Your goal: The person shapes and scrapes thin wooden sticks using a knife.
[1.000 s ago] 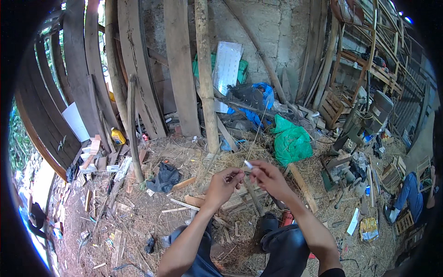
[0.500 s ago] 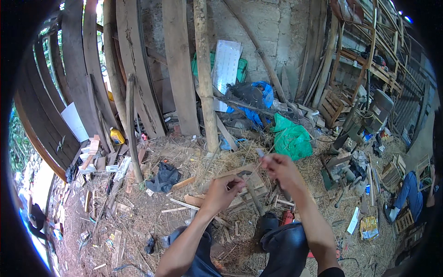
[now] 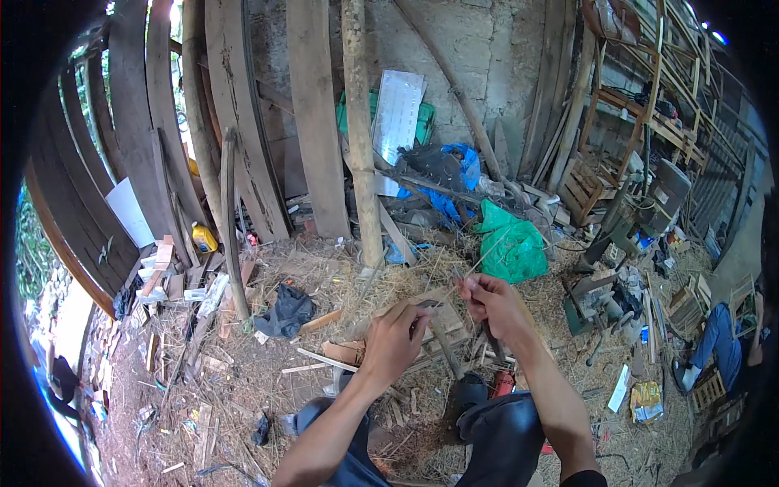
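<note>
Both my hands are raised above the littered ground, fingers curled. My left hand [image 3: 393, 341] is closed near a small grey, flat item; I cannot make out clearly what it holds. My right hand [image 3: 495, 308], higher and to the right, pinches something thin; a faint pale strand seems to run by its fingertips, too fine to follow. Below them lie wood scraps [image 3: 345, 351] and straw, and a red cylinder [image 3: 503, 384] is beside my dark-clad legs [image 3: 503, 434]. A green plastic sack [image 3: 511, 252] lies beyond my right hand.
An upright pole [image 3: 361, 203] stands ahead, with blue tarp [image 3: 462, 178] behind. A black plastic bag [image 3: 288, 312] and yellow jug [image 3: 204, 239] lie left. A grey-green machine [image 3: 657, 203] stands right. Another person's legs [image 3: 718, 341] show at far right.
My right hand has moved right and slightly up, away from the left. The white item at its fingertips is less visible now. My left hand has turned, fingers more curled over.
</note>
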Motion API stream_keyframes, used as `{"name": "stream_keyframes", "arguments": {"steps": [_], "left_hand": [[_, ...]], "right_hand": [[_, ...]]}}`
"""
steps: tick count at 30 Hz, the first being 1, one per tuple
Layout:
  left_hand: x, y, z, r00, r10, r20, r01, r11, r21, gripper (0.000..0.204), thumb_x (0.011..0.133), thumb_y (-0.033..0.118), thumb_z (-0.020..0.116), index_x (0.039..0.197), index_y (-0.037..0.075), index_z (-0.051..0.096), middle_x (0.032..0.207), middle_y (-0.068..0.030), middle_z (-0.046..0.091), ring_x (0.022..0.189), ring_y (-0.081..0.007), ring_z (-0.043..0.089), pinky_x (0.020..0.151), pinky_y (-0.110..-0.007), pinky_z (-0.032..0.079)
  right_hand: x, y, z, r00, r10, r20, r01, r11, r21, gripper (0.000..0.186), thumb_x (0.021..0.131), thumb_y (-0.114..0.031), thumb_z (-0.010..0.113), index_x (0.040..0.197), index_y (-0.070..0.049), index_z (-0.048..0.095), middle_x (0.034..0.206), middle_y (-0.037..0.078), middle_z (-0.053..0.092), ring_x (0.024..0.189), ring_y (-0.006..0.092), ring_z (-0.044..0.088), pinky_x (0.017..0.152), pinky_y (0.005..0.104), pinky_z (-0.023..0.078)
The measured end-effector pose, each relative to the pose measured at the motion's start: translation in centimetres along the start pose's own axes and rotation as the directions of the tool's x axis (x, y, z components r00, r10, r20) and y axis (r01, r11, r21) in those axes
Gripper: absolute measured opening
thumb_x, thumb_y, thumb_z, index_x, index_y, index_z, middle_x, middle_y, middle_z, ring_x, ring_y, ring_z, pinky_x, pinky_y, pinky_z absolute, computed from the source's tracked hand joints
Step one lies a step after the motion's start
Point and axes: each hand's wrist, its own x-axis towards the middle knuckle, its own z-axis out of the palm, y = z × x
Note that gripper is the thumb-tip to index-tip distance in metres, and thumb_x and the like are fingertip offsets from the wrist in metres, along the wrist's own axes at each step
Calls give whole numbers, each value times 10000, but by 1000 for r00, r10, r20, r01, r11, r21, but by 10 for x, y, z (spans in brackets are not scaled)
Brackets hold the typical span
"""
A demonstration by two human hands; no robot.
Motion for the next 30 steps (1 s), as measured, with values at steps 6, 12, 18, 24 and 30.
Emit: {"name": "stream_keyframes", "arguments": {"steps": [6, 12, 18, 24, 30], "left_hand": [[4, 0, 5, 993, 106, -56, -102, 993, 65, 81, 785, 29, 630, 857, 11, 597, 746, -124, 550, 630, -285, 578, 556, -348, 455], [4, 4, 9, 988, 133, -75, -128, 990, 68, 78, 795, 38, 627, 860, 8, 598, 744, -123, 545, 630, -285, 572, 552, -348, 451], [-2, 5, 7, 997, -54, 46, 57, 996, -68, 82, 817, 59, 604, 880, 10, 589, 810, -135, 581, 699, -318, 590, 587, -380, 456], [4, -1, 5, 984, -154, 88, 166, 975, -148, 116, 819, 81, 628, 878, -20, 624, 761, -136, 620, 642, -248, 609, 589, -328, 462], [4, -2, 9, 972, -199, 121, 226, 934, -278, 132, 835, 96, 627, 882, -27, 622, 753, -134, 635, 647, -189, 616, 598, -299, 466]], "right_hand": [[-7, 13, 26, 980, 53, 193, -36, 995, -93, 106, 923, -150, 531, 911, -46, 548, 727, 6, 547, 499, 48, 373, 434, 197, 278], [2, 6, 9, 995, 18, 101, -15, 999, -33, 116, 923, -141, 528, 918, -28, 554, 718, -1, 546, 487, 37, 358, 424, 186, 256], [-1, -1, -6, 1000, -29, -3, 29, 1000, 3, 133, 921, -146, 529, 950, -18, 554, 716, -11, 551, 486, 27, 345, 423, 194, 255], [-4, 15, 16, 978, 25, 209, -3, 995, -104, 201, 910, -196, 565, 986, -11, 561, 745, 6, 588, 502, 42, 401, 442, 190, 313], [0, 3, 6, 989, 49, 141, -23, 984, -178, 176, 911, -175, 561, 964, -8, 575, 742, 14, 601, 486, 34, 386, 439, 192, 311]]}}
